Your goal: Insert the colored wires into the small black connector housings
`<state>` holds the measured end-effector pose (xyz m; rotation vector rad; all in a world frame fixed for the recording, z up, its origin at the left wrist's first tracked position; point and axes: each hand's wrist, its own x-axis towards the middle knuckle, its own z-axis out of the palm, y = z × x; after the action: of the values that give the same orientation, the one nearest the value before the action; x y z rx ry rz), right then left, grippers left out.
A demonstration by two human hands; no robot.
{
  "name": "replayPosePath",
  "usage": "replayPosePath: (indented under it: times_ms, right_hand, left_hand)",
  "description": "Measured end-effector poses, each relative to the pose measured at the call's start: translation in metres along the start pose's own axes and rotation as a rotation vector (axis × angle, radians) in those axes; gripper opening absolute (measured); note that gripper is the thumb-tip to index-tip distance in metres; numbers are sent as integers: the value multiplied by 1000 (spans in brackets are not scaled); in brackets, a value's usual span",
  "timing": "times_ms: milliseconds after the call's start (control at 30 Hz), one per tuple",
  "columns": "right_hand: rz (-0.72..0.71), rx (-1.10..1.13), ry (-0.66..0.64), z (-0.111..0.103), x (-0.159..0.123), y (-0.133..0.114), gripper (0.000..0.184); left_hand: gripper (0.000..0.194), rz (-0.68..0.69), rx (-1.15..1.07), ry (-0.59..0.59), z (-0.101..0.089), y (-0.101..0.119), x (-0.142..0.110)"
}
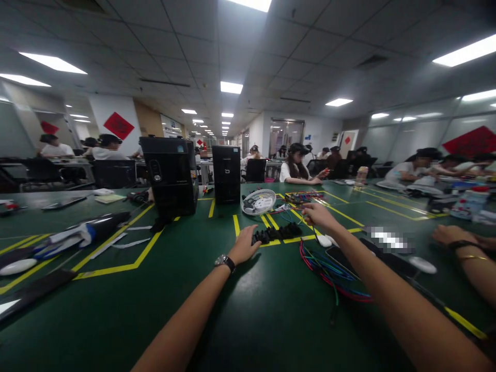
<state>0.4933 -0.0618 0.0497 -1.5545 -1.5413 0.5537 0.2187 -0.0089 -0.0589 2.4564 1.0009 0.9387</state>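
My left hand point(244, 245), with a watch on its wrist, rests on the green table with fingers stretched and thumb apart. Its fingers lie against the left end of a row of small black parts point(276, 233), whose kind I cannot make out. Above and to the right of that row, my right hand point(320, 217) hovers with its fingers curled together. Whatever its fingertips may hold is too small to tell. Below my right forearm lies a bundle of blue, green and red wires point(329, 271).
Two black computer cases point(170, 175) stand at the back left. Beyond the black parts sits a white plastic basket point(259, 202) with small items inside. A white mouse point(423, 265) lies to the right, near another person's hand point(449, 235). Yellow tape point(112, 270) marks the tabletop.
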Motion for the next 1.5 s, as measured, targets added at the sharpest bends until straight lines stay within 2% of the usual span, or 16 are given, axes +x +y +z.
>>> replayPosePath:
  times_ms: [67, 133, 233, 333, 433, 533, 633, 700, 800, 867, 933, 1000, 1133, 1267, 1400, 1500]
  right_hand:
    - [-12, 158, 6, 15, -9, -22, 22]
    - [-27, 325, -15, 49, -17, -46, 21]
    - [-37, 434, -86, 129, -27, -85, 14]
    - [-36, 433, -185, 220, -37, -128, 9]
    - [-47, 345, -287, 290, -48, -168, 14]
    - [-112, 182, -353, 314, -59, -182, 16]
    - [-208, 3, -348, 286, -68, -161, 11]
    - [-231, -138, -302, 243, -74, -130, 15]
    - [-161, -440, -169, 159, -87, -75, 22]
    - [-82, -568, -77, 105, -97, -38, 26]
    - [-9, -675, -13, 64, -108, -6, 28]
    - [28, -803, 3, 40, -116, 20, 27]
    - [28, -872, -11, 30, -121, 47, 23]
    - [-17, -880, 86, 32, -120, 48, 19]
    - [-93, -801, 237, 37, -119, 23, 22]
    - [-238, -622, 187, 60, -112, -15, 19]
  left_hand:
    - [58, -17, -8, 34, -14, 2, -4]
    - [52, -52, -28, 120, -42, 0, -7]
    - [42, -90, -64, 393, -105, -3, -9]
    - [36, -100, -53, 555, -171, 2, -13]
    - [34, -70, 110, 519, -215, 13, -26]
    - [37, -24, 273, 389, -220, 18, -42]
    - [39, -6, 253, 266, -187, 12, -52]
    - [44, -36, 173, 177, -151, 5, -51]
    - [60, -165, 33, 62, -95, -6, -38]
    - [64, -218, 4, 63, -64, -11, -27]
    - [64, -227, 43, 53, -42, -14, -18]
    - [56, -206, 86, 7, -28, -15, -15]
    - [41, -122, 121, -15, -21, -7, -25]
    - [40, -44, 28, 65, -35, 16, -50]
    - [43, -176, -327, 55, -53, 44, -83]
    - [43, -298, -730, 14, -63, 57, -106]
